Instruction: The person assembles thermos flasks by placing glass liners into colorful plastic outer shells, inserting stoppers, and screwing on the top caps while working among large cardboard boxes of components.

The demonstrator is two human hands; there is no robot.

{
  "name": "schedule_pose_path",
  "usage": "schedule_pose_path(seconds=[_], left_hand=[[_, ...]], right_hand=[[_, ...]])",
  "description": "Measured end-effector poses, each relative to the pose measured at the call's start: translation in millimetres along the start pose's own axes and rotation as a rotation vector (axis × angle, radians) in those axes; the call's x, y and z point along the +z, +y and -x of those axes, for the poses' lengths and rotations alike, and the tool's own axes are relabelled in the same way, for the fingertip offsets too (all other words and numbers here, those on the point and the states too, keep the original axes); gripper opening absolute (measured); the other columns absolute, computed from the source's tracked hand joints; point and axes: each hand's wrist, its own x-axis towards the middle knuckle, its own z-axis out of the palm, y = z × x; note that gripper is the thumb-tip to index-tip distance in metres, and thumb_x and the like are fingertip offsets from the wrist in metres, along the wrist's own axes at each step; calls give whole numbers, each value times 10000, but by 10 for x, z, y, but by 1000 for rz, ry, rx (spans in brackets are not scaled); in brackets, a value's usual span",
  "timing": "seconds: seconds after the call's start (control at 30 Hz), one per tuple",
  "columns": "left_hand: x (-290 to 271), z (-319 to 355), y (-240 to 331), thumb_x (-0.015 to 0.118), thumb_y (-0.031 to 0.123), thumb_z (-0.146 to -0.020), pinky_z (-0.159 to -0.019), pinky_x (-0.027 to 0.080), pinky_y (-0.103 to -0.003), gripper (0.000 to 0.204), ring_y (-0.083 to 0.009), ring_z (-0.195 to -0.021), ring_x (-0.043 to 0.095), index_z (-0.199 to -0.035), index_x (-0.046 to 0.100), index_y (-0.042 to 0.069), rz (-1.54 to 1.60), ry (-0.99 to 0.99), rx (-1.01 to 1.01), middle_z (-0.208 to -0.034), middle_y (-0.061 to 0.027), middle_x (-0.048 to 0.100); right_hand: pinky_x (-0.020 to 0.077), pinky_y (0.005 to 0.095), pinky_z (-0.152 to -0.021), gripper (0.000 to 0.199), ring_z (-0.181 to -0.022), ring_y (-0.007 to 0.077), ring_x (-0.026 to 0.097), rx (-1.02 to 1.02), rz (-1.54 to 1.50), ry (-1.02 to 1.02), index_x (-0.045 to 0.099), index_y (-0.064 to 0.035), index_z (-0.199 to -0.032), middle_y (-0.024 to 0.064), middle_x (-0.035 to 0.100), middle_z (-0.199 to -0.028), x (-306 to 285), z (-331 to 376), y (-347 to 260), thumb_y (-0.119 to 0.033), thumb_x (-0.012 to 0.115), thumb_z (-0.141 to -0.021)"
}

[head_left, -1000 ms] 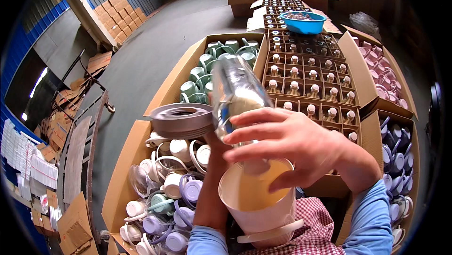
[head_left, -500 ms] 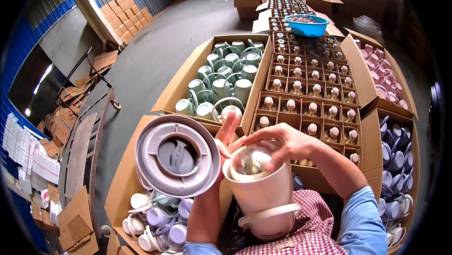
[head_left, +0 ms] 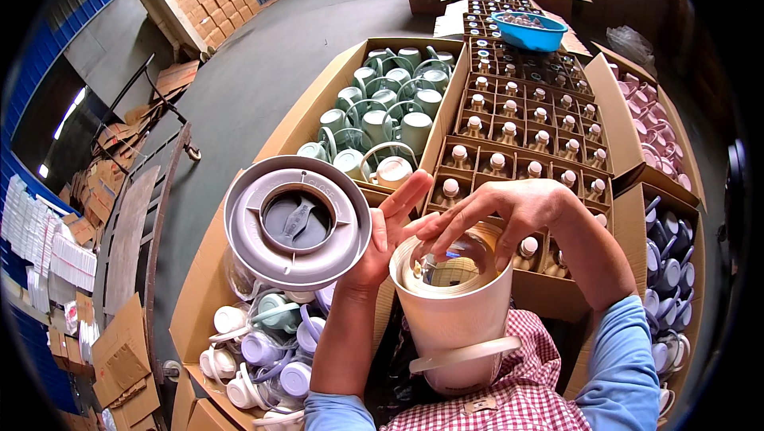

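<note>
My left hand [head_left: 379,244] holds a grey-lilac round plastic base [head_left: 253,249], its ringed, dark-centred side facing up, at the hand's left. The fingers stretch toward the rim of a cream insulated jug [head_left: 454,312], which stands upside down against my lap. A pale loop handle [head_left: 465,354] crosses its lower part. In the jug's open end sits a shiny mirrored glass liner [head_left: 452,272] with a pale ring around it. My right hand [head_left: 517,212] arches over this opening, fingertips bent down at the ring and rim; whether they grip is partly hidden.
Ahead left, a carton [head_left: 294,124] holds green jugs. Divided cartons [head_left: 517,172] of bottle-like liners with pale caps run away ahead, a blue basin [head_left: 529,37] on them. Pink jugs [head_left: 649,124] and dark blue jugs [head_left: 668,272] fill cartons at right. Lilac and white jugs [head_left: 259,347] lie lower left.
My right hand has lifted a little from inside the jug's opening, showing more of the mirrored liner. The base in my left hand has moved slightly up, and the view has shifted.
</note>
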Motion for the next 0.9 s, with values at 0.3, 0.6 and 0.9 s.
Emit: schedule_pose_path(seconds=[0.3, 0.6, 0.9], left_hand=[[43, 4, 0, 493, 80, -918, -966, 468, -236, 728, -207, -1322, 311, -1473, 22, 106, 312, 87, -131, -1536, -27, -73], [-70, -58, -16, 438, 440, -932, -1052, 286, -589, 706, -386, -1364, 223, -1391, 249, -62, 41, -102, -46, -1445, -290, 235], [-281, -60, 181, 446, 353, -914, -994, 320, -647, 525, -389, -1273, 393, -1334, 410, 39, 134, 400, 113, -1335, -212, 450]], right_hand=[[468, 389, -565, 584, -622, 272, 629, 624, 886, 60, 678, -73, -934, 106, 627, -652, 317, -294, -464, -596, 689, -675], [502, 352, -601, 416, -651, 243, 655, 317, 699, 146, 702, -47, -864, 112, 661, -702, 143, -136, -379, -403, 721, -650], [511, 336, -605, 507, -666, 249, 661, 516, 696, -4, 695, -74, -941, 93, 667, -715, 304, -247, -329, -399, 802, -567]])
